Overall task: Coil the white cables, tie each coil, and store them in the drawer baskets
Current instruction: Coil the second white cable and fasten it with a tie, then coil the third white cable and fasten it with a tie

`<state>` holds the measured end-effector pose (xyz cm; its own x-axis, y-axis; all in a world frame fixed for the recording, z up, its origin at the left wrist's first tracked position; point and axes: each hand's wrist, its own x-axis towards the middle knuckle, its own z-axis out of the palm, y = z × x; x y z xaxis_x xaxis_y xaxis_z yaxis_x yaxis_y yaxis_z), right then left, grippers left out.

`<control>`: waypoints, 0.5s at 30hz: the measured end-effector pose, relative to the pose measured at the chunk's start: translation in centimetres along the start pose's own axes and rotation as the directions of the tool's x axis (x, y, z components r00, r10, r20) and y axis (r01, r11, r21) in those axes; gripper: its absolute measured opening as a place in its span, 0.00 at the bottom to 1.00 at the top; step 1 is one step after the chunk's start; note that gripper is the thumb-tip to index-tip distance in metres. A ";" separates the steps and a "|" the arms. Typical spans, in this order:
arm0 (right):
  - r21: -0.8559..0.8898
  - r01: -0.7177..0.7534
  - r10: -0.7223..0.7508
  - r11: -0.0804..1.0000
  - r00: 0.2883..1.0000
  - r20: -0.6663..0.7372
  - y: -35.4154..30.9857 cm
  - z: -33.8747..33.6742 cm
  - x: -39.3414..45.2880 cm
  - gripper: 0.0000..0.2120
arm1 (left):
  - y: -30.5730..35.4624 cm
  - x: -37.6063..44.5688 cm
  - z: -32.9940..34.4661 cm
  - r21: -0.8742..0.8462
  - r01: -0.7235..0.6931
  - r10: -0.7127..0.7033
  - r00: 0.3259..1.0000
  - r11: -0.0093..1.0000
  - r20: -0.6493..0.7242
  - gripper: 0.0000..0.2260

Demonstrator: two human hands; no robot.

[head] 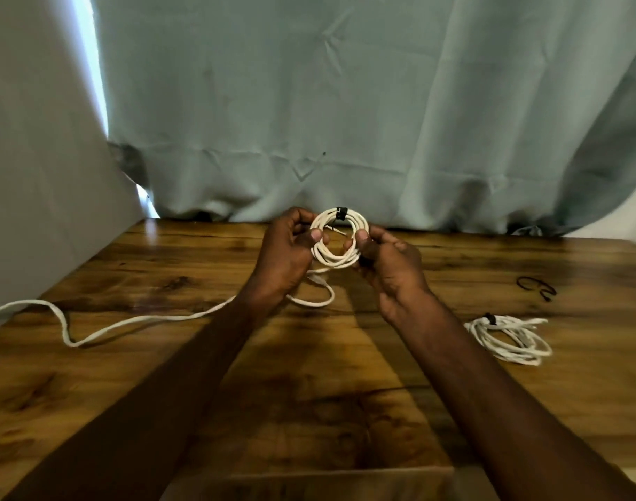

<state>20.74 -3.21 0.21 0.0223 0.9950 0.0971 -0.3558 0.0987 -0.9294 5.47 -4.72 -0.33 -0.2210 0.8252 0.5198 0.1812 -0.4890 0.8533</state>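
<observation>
fingers and thumbs of the left hand (291, 244) and right hand (385, 256) pinch opposite sides of a small round coil of white cable (336, 240), raised over the far middle of the brown wooden table (200, 356).
its black tie (341, 213) looks fastened; a second tied white coil (510, 338) lies right, a loose white cable (128, 321) trails left uncoiled. no drawer baskets in view, so storing appears undone.

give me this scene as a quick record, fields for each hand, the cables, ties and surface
left hand: left hand grips the left side of the held coil
right hand: right hand pinches its right side
held coil: white, off the table, black tie on top
loose cable: loose cable trails left across the wooden table
tied coil: tied coil lies at the right
spare ties: spare ties beyond it
</observation>
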 end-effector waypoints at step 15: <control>-0.207 0.236 -0.307 0.949 0.837 -0.453 -9.6 -22.4 -9.0 0.07 | 5.0 -8.6 19.3 0.003 -0.122 0.117 0.962 0.993 0.247 0.08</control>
<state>44.91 -12.85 0.32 0.5510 0.8088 0.2054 -0.1390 0.3316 -0.9331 26.80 -8.86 -1.33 0.0459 0.8062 0.5899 0.2100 -0.5851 0.7833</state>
